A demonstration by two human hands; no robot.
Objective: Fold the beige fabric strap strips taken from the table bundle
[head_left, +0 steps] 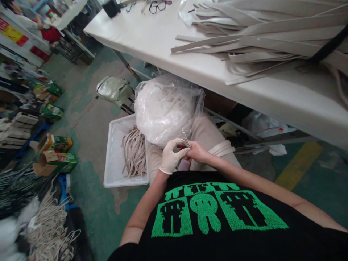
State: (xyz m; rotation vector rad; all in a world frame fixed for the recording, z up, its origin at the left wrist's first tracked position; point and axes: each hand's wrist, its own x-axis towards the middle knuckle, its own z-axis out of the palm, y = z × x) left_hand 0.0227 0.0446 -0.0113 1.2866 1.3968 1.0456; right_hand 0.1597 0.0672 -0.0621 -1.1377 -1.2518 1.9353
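Note:
My left hand (172, 156), in a white glove, is closed with thumb and fingers pinching a beige strap (186, 139). My bare right hand (199, 152) meets it in front of my lap and is also closed on the strap; my fingers partly hide it. Just below the hands a small pinkish object (184, 165) shows, too unclear to name. More beige strap (223, 148) lies across my right thigh. Beyond the hands, a clear plastic bag (165, 108) full of pale material rests against my legs.
To the left, a white plastic bin (114, 174) holds beige straps (134, 152). A table (152, 40) carries a large pile of flat straps (252, 40) and glasses (157, 6). A padded stool (114, 88) stands behind the bin. Cartons (57, 161) and cord bundles line the left floor.

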